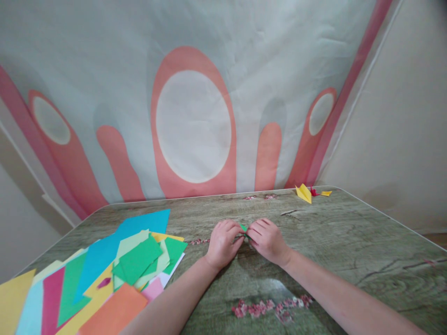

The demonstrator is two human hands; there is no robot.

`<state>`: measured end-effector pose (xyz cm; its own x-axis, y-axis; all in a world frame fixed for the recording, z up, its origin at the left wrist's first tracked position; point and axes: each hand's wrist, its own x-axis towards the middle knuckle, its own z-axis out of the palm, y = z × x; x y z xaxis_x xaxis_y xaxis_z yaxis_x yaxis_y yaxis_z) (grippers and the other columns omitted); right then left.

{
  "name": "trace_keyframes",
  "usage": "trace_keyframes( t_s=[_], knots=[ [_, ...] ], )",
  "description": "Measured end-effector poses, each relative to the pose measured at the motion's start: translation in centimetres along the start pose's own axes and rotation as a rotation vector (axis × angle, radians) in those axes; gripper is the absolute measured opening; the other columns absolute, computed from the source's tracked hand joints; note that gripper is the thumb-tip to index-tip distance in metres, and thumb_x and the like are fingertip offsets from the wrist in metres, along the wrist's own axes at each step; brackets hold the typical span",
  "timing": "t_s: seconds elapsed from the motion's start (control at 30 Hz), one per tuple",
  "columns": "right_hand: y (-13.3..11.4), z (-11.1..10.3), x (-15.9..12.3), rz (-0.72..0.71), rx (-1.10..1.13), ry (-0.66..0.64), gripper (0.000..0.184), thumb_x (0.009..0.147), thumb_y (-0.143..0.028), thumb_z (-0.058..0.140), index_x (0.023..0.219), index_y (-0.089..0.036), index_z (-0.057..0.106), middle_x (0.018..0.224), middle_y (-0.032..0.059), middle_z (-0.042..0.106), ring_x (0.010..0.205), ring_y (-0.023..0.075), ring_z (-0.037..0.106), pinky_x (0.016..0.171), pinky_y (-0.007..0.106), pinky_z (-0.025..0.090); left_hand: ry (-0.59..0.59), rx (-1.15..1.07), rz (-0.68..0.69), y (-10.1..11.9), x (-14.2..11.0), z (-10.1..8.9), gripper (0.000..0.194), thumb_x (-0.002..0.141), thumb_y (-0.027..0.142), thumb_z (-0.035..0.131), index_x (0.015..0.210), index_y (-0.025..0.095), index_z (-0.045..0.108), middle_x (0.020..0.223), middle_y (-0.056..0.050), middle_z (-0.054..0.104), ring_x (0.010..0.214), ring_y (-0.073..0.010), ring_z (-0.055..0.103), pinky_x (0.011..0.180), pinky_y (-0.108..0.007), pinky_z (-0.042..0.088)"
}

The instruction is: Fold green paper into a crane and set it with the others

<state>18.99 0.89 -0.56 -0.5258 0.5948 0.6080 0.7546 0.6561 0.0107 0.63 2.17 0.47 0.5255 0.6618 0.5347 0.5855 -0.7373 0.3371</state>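
Just above the middle of the table, my left hand (225,242) and my right hand (268,239) meet fingertip to fingertip. Between them is a small piece of green paper (243,227), pinched from both sides. Only a corner of it shows; the fingers cover the rest, so its folded shape cannot be made out. Both hands are closed, with the thumbs close together on the near side.
A spread pile of coloured paper sheets (139,258) lies on the left of the wood-patterned table (335,260). At the far right edge sit a folded yellow paper piece (304,193), a small red folded piece (314,191) and another yellow piece (326,193). A patterned backdrop (122,56) hangs behind.
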Motion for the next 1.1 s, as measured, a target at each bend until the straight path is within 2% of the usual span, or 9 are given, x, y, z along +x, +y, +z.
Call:
trace_keyframes(
  t_s=[0.23, 0.4, 0.6, 0.83, 1.1],
  knots=[
    [0.1, 0.8, -0.1, -0.010, -0.033, -0.085, 0.012, 0.081, -0.014, 0.050, 0.073, -0.018, 0.058, 0.073, 0.0050, 0.056, 0.076, 0.0191, 0.048, 0.072, 0.033, 0.034, -0.121, 0.089, -0.045, -0.4, 0.0, 0.5, 0.011, 0.074, 0.012, 0.053, 0.077, 0.021, 0.058, 0.082, -0.003, 0.060, 0.082, -0.0191, 0.054, 0.073, -0.030, 0.041],
    [0.8, 1.5, -0.6, 0.034, 0.116, -0.126, 0.010, 0.078, -0.012, 0.054, 0.074, -0.019, 0.059, 0.073, 0.0028, 0.056, 0.075, 0.0171, 0.050, 0.072, 0.030, 0.037, -0.180, 0.075, -0.028, -0.7, 0.1, 0.7, 0.011, 0.074, 0.012, 0.051, 0.073, 0.021, 0.057, 0.075, -0.002, 0.058, 0.077, -0.0183, 0.054, 0.069, -0.028, 0.041],
    [1.4, 1.5, -0.8, 0.102, 0.327, -0.120, 0.011, 0.080, -0.014, 0.055, 0.079, -0.021, 0.063, 0.079, 0.0027, 0.059, 0.078, 0.0164, 0.054, 0.071, 0.028, 0.042, -0.226, -0.034, 0.002, -1.0, 0.1, 0.6, 0.009, 0.080, 0.019, 0.051, 0.079, 0.021, 0.060, 0.080, -0.003, 0.060, 0.081, -0.0180, 0.056, 0.074, -0.028, 0.043],
    [1.7, 1.1, -0.6, 0.163, 0.434, -0.136, 0.013, 0.085, -0.020, 0.052, 0.080, -0.021, 0.064, 0.085, 0.0037, 0.060, 0.083, 0.0168, 0.055, 0.075, 0.031, 0.044, -0.197, -0.059, -0.031, -1.7, 0.0, 1.1, 0.013, 0.084, 0.022, 0.049, 0.079, 0.020, 0.061, 0.083, -0.004, 0.060, 0.084, -0.0180, 0.054, 0.078, -0.030, 0.042],
    [1.8, 1.5, -0.4, 0.245, 0.511, -0.144, 0.012, 0.084, -0.019, 0.053, 0.076, -0.020, 0.063, 0.082, 0.0028, 0.062, 0.081, 0.0166, 0.056, 0.077, 0.032, 0.043, -0.149, -0.042, -0.106, -2.0, 0.1, 1.8, 0.015, 0.083, 0.026, 0.051, 0.077, 0.020, 0.062, 0.082, -0.004, 0.059, 0.085, -0.0187, 0.053, 0.078, -0.031, 0.040]
  ],
)
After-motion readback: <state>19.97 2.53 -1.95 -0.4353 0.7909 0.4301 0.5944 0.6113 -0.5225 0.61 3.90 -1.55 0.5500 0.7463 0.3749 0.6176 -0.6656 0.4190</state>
